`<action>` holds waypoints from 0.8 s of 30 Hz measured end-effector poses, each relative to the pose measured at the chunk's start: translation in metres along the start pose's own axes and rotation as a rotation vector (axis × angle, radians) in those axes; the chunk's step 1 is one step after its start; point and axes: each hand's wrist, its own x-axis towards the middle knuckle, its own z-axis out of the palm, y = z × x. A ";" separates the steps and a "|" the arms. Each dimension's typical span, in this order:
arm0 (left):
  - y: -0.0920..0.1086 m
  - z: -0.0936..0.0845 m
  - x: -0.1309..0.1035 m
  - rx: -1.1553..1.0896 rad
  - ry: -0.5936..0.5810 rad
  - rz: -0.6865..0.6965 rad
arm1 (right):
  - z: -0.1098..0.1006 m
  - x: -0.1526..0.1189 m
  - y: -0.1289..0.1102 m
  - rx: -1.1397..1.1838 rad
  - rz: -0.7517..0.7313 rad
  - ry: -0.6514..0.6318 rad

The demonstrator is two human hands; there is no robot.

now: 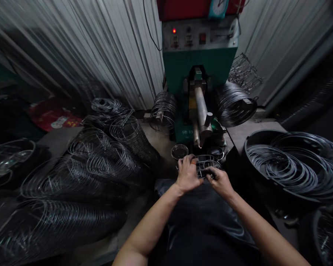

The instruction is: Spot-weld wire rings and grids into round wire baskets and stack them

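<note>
Just in front of my lap I hold a small round metal wire frame (204, 162), made of rings and cross wires. My left hand (188, 173) grips its left side, fingers over the top and an orange band on one finger. On the near right edge, the fingers of my right hand (218, 180) are closed around the wire, and whether they also hold a small loose piece cannot be made out. Directly beyond the frame are the metal arms and tip of a green welding machine (202, 107), apart from the frame.
Stacks of wire rings (72, 177) fill the left side. A coil of rings (235, 103) lies right of the machine. At the right, a black tub (248, 155) holds many loose rings. Small round dishes (179, 151) sit below the machine's tip. A red light (174, 31) glows on its panel.
</note>
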 end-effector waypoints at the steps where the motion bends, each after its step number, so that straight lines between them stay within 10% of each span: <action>1: -0.003 0.000 0.001 -0.019 -0.007 -0.003 | -0.002 0.001 0.000 0.021 -0.017 -0.040; 8: -0.022 -0.006 0.015 -0.147 -0.046 -0.007 | -0.019 0.017 0.000 -0.067 -0.187 -0.308; 24: -0.041 -0.007 0.056 -0.248 -0.057 0.045 | -0.018 0.056 0.014 -0.165 -0.297 -0.269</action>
